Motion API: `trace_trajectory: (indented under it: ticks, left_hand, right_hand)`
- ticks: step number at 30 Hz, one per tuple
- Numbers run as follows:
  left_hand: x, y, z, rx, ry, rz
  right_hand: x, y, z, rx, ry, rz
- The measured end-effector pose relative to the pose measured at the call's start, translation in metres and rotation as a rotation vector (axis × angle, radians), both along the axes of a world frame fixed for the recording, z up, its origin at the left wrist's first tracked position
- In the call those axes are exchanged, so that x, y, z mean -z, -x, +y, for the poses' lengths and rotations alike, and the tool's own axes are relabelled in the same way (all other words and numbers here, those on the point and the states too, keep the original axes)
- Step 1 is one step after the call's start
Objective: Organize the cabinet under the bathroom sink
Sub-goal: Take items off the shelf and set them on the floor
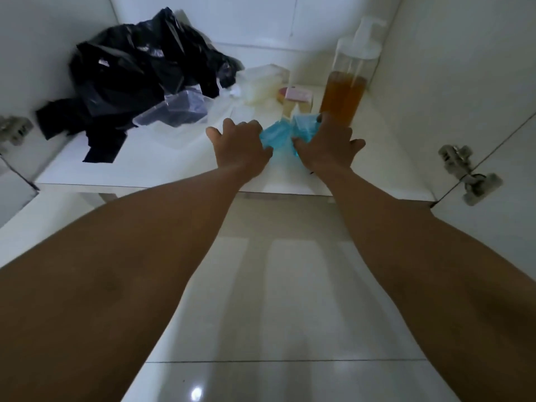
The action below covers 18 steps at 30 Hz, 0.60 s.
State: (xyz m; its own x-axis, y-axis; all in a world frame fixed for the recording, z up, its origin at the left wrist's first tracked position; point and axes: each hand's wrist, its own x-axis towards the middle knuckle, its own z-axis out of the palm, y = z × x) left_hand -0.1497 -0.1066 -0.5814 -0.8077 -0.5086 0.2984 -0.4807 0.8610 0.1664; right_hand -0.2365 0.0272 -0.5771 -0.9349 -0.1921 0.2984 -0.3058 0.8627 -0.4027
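Both arms are reaching into the cabinet, hands meeting near the front edge of the cabinet shelf (162,169), right of centre.
Left hand (240,146): fingers curling, thumb side gripping the left part of the blue bundle (278,134).
Right hand (327,143): thumb and index pinching the bundle's right part, the other fingers spreading out to the right.
The bundle is crumpled thin blue material, possibly face masks, can't tell for sure. It's sitting between the two hands, at or just above the shelf; contact isn't visible.
The pump bottle (345,91), clear and part full of amber liquid, is standing upright toward the right rear corner, just behind the right hand.
A pink box (297,95) is sitting left of the bottle, with a translucent tub (265,82) behind it.
A heap of black plastic bags (130,76) is filling the left rear, spilling toward the left edge.
A clear container (177,110) is lying tilted against the heap's front.
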Motion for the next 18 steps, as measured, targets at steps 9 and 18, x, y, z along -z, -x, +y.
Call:
trace_trajectory:
  ticks: [9, 18]
  left_hand:
    - [-0.068, -0.058, -0.010, 0.217, -0.144, 0.071]
    - [-0.083, -0.082, 0.050, 0.503, -0.156, -0.319]
  right_hand:
    - [-0.057, -0.051, 0.030, -0.284, -0.016, 0.017]
    - [-0.096, -0.087, 0.087, -0.325, -0.351, -0.547]
